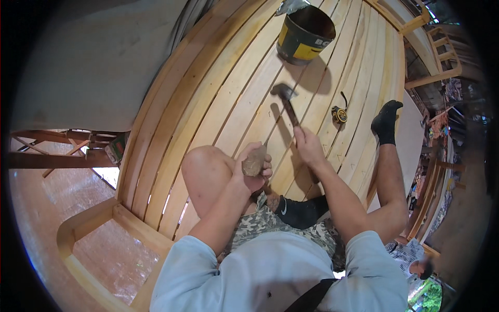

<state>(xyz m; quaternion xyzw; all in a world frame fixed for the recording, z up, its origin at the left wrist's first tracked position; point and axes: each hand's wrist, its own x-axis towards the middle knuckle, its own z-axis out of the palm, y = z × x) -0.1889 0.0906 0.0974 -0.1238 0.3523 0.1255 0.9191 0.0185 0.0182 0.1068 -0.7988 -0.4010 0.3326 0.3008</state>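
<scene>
My left hand (pixel 253 183) is closed round a thick wooden-handled chisel (pixel 253 163), its worn butt end toward me. A thin shaft points away from me toward the slats; where its tip ends I cannot make out. To the right, my right hand (pixel 309 146) grips a hammer (pixel 289 106) by the handle. The hammer's slightly blurred head is raised above the wooden slats (pixel 249 112) and throws a shadow on them. Right of the hammer, a yellow and black tape measure (pixel 339 114) lies with a short length of its tape out.
A black and yellow bucket (pixel 305 36) stands on the slats ahead, with clear plastic at its rim. My bent legs and black-socked feet (pixel 386 122) rest on the slatted platform. A curved wooden frame (pixel 86 229) is at the lower left. Another person (pixel 408 257) is at the lower right.
</scene>
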